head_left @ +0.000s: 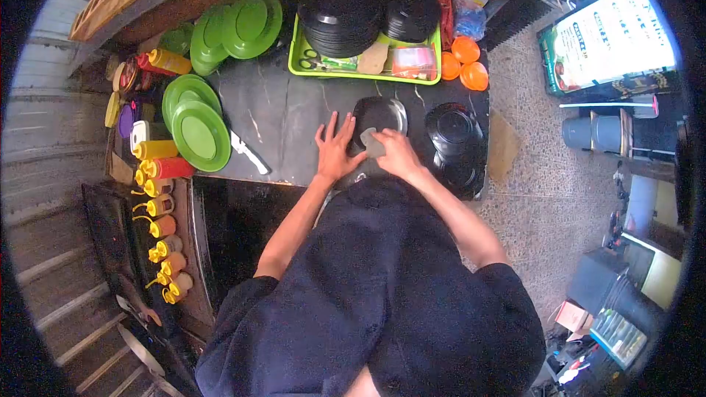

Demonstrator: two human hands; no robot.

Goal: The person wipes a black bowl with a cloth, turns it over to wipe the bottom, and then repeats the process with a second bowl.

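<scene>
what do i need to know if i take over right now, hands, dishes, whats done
Left hand: open, fingers spread, braced at the black dish's left edge.
Right hand: holds a grey cloth against the dish's near rim.
Black bowls lie to the right; black plates are stacked on the green tray.
Done: one dish out on the counter.
Left: apparently this dish; beyond that, unclear.

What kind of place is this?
Probably a street food stall: stacks of black plates and green plates on the counter, a row of sauce bottles, and a lit menu board nearby.
</scene>
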